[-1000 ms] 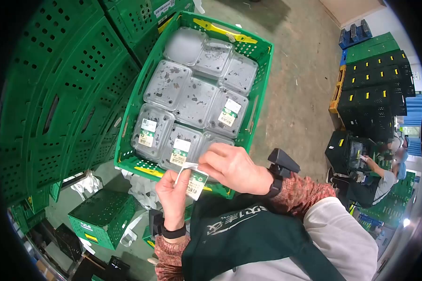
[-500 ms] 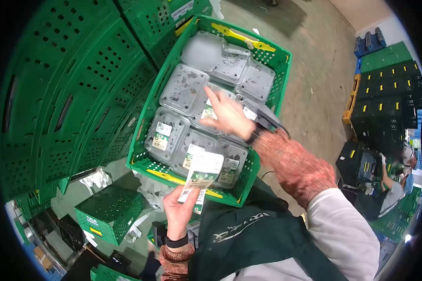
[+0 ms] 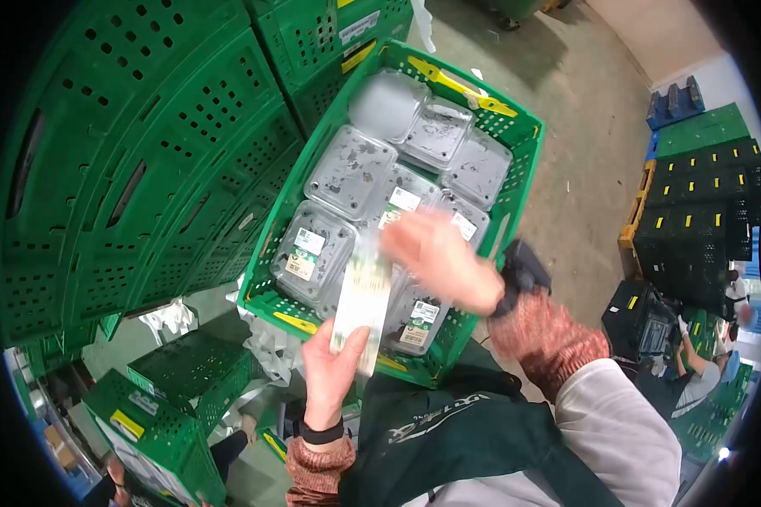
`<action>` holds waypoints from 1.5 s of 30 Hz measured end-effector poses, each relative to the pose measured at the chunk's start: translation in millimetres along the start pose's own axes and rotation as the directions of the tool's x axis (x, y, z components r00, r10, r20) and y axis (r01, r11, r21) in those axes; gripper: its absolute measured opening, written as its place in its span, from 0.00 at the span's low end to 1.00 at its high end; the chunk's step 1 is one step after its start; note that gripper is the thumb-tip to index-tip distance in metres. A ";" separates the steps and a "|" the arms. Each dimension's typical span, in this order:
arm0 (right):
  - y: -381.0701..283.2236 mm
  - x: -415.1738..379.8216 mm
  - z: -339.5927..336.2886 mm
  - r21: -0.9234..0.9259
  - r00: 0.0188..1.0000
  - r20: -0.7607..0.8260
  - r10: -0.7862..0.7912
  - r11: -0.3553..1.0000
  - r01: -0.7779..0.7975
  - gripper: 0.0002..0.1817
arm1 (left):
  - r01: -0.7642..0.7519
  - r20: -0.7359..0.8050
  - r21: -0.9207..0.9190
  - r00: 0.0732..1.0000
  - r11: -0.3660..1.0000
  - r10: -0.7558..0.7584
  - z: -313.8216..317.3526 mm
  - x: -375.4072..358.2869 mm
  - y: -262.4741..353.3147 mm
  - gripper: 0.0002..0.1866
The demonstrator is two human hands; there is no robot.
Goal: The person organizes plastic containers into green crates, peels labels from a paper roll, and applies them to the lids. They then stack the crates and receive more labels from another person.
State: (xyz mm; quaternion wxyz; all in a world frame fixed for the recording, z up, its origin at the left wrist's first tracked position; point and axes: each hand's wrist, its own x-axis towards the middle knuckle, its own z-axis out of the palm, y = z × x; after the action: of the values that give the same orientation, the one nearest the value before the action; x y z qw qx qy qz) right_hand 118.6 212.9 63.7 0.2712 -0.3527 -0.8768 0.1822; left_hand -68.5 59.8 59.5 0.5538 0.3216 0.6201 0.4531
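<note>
A green crate (image 3: pixel 528 160) holds several clear lidded plastic boxes, among them an unlabelled one (image 3: pixel 349 171) at the left. Labels show on the lower-left box (image 3: pixel 306 253) and on others in the middle and lower right. Pinched between the thumb and fingers of my left hand (image 3: pixel 334 363) is a strip of labels (image 3: pixel 365 296), over the crate's near edge. My right hand (image 3: pixel 444 258) is blurred by motion above the middle boxes, beside the strip's upper end; its fingers are smeared. A dark device (image 3: pixel 526 269) sits at my right wrist.
Large green crates (image 3: pixel 156 152) are stacked at the left. Smaller green crates (image 3: pixel 190 372) and crumpled white paper (image 3: pixel 173 319) lie lower left. Dark crates (image 3: pixel 689 228) stand on a pallet at the right. Another person (image 3: pixel 698 376) works at the far right; someone's hand (image 3: pixel 116 469) shows lower left.
My right hand has moved down and right, toward the label strip. The middle box's label is now uncovered. The view has shifted, and another crate and a person's hand appear lower left.
</note>
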 end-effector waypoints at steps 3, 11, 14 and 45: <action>98.5 63.9 32.2 0.070 0.943 -0.225 0.245 0.969 -0.235 0.13 | 0.116 -0.077 0.026 0.991 0.993 -0.113 -8.1 -4.3 6.1 0.08; 103.3 82.9 90.4 -0.477 0.931 0.160 0.328 0.851 -0.218 0.50 | -0.025 -0.055 0.090 0.998 0.996 0.030 -16.0 -20.2 -0.6 0.08; 56.4 62.8 40.8 0.193 0.894 0.339 0.294 0.908 -0.371 0.37 | -0.020 -0.101 0.034 0.995 0.999 0.023 -20.2 -16.4 -7.4 0.09; 244.2 124.0 55.1 -0.633 0.960 -0.184 0.212 0.721 -0.281 0.35 | -0.074 0.120 0.122 0.991 0.990 0.059 12.3 37.7 31.6 0.10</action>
State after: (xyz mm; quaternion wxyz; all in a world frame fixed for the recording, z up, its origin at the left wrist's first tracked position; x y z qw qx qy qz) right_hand 137.3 462.1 -61.4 0.1473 -0.5471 -0.8155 -0.1181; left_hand -66.5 108.3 74.0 0.5519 0.4022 0.6032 0.4120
